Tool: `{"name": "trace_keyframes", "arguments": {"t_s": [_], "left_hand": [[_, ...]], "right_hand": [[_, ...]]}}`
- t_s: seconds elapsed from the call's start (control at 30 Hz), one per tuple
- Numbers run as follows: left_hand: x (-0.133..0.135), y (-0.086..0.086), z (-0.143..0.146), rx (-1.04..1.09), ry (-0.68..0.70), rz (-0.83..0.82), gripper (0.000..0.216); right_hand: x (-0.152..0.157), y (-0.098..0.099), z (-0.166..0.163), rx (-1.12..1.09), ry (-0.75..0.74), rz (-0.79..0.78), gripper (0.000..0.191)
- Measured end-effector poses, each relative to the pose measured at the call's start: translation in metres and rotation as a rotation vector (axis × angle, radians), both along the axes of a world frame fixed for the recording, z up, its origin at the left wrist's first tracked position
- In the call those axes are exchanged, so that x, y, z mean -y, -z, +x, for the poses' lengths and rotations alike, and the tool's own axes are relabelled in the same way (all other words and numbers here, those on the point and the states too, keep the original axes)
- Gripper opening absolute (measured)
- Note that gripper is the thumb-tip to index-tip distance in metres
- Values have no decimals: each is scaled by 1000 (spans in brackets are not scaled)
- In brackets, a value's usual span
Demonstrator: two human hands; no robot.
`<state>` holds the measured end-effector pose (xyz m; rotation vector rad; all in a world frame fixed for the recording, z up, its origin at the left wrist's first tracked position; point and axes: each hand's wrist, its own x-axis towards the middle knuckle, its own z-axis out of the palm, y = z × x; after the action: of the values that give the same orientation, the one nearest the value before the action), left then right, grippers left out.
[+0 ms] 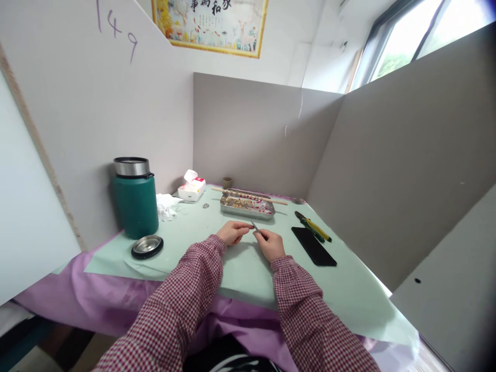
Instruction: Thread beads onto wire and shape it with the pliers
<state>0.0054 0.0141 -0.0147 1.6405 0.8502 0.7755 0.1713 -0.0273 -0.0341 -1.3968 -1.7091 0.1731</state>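
Checked sleeves [315, 305] lead to the left hand [231, 233], fingers bunched, any hold too small to tell, and the right hand [272, 246], closed on a tool [256, 228] that could nick the left if that grip slipped. The tool juts forward and leftward from the right grip, its tip by the left fingertips.

A booth for craft work: grey panels [267, 129], one hand-numbered 149, hem in a covered tabletop [240, 274]. The right hand [272, 246] holds a slim tool [256, 228]; pliers [320, 230] and a tray [248, 213] of bits, perhaps beads, lie beyond.
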Motion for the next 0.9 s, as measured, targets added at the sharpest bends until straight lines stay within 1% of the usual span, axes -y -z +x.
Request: {"name": "trace_keyframes", "arguments": {"t_s": [0.13,0.2,0.4,0.63,0.9], "left_hand": [[0,1,1,-49,-77,84,38],[0,0,1,-58,-95,107,37],[1,0,1,-46,-57,100,41],[0,2,2,-64,-77,115,39],[4,-4,1,-4,-19,22,50]], "right_hand": [[-4,4,-1,66,59,47,31],[-4,3,-1,76,64,59,31],[-3,1,2,37,57,31,36],[-7,7,2,126,133,63,32],[-6,5,3,60,122,97,35]]}}
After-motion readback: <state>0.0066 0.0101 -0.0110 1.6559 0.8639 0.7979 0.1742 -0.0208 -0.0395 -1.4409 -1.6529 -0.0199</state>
